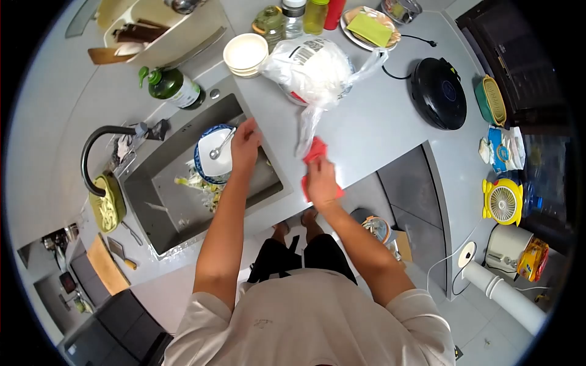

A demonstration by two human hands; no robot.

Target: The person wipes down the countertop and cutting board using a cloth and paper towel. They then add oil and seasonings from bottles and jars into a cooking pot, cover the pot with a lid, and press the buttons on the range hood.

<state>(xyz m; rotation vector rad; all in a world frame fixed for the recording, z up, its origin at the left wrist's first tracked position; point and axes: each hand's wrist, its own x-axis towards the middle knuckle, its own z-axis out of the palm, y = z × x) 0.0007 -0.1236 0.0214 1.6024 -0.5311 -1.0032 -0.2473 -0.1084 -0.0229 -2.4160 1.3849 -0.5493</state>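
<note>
My right hand (322, 183) presses a bunched red cloth (315, 148) onto the grey countertop close to its front edge, fingers wrapped round it. Part of the cloth sticks out beyond the fingers and part beside the wrist. Over the sink's right rim hangs my left hand (245, 146), fingers loosely bent and slightly apart, with nothing visible in it. Just left of that hand, in the sink (152, 216), sits a white bowl (215, 163) with a spoon (221, 145) in it, stacked on a blue-patterned dish (199, 163). Food scraps (213, 198) lie on the sink floor.
A tied white plastic bag (314, 70) stands beyond the cloth, beside stacked white bowls (245, 53). A black round appliance (438, 93) is at the right. A dark faucet (91, 152) and green pump bottle (176, 88) stand behind the sink. Below is a bin (375, 227).
</note>
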